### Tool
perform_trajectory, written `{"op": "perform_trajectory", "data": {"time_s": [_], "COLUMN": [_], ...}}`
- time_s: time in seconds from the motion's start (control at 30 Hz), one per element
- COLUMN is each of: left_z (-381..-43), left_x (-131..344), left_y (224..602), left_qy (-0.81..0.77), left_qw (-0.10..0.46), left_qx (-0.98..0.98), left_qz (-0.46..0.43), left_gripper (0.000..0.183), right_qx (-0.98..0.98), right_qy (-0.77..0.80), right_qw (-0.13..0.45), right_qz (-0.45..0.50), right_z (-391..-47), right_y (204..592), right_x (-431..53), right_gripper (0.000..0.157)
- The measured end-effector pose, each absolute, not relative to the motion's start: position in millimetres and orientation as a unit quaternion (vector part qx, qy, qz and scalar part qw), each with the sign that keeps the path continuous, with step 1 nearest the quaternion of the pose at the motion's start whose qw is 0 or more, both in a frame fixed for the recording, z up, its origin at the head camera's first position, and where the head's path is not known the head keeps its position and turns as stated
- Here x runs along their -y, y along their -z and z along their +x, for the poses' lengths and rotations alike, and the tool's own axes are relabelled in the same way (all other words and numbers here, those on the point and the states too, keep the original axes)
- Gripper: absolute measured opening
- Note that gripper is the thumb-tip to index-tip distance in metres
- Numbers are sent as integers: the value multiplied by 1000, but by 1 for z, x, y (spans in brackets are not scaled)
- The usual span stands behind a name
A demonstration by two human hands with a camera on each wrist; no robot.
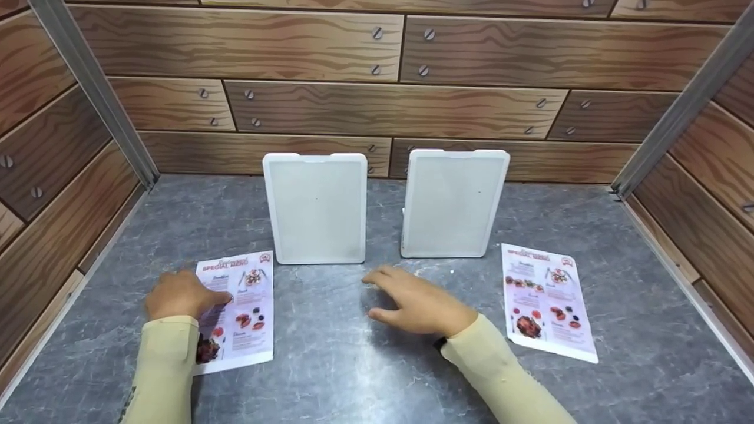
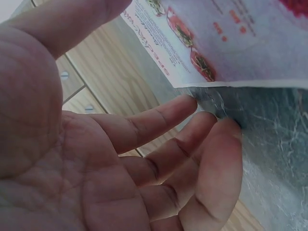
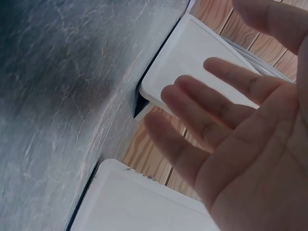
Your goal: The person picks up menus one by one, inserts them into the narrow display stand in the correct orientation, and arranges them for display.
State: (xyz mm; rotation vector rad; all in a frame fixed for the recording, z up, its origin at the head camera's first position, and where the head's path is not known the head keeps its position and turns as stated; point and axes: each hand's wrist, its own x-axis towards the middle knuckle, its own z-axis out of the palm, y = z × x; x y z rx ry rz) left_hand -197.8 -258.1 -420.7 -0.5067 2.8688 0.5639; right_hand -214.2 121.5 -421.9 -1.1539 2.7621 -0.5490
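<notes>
A printed menu sheet (image 1: 253,312) lies at the left of the table. My left hand (image 1: 179,297) is at its left edge, thumb reaching over the print. In the left wrist view the curved fingers (image 2: 185,137) come down to the tabletop just beside the edge of the menu, which is not pinched. My right hand (image 1: 418,300) hangs in front of two upright white display stands, fingers apart and bent a little, holding nothing. The left stand (image 1: 318,212) and the right stand (image 1: 453,206) both have blank front panels.
A second menu sheet (image 1: 548,300) lies at the right, its near edge slightly raised. The grey marbled tabletop (image 1: 330,347) is enclosed by wood-patterned walls (image 1: 330,109) at the back and both sides, with metal strips (image 1: 97,88) along the corners.
</notes>
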Motion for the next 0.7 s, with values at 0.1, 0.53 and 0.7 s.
{"op": "perform_trajectory", "data": {"time_s": [0.1, 0.53, 0.7], "left_z": [-197, -197, -197], "left_x": [259, 258, 257], "left_y": [420, 420, 422], "left_qy": [-185, -193, -201], "left_qw": [95, 81, 73], "left_qx": [-964, -964, -963], "left_qz": [-168, -165, -161], "left_gripper": [74, 64, 60], "right_qx": [-903, -905, -906], "right_qy": [184, 174, 170], "right_qw": [48, 45, 43], "right_qz": [-386, -386, -386], "right_z": [-215, -219, -218], "right_y": [422, 423, 424], "right_x": [-121, -123, -124], "right_gripper": [53, 53, 51]}}
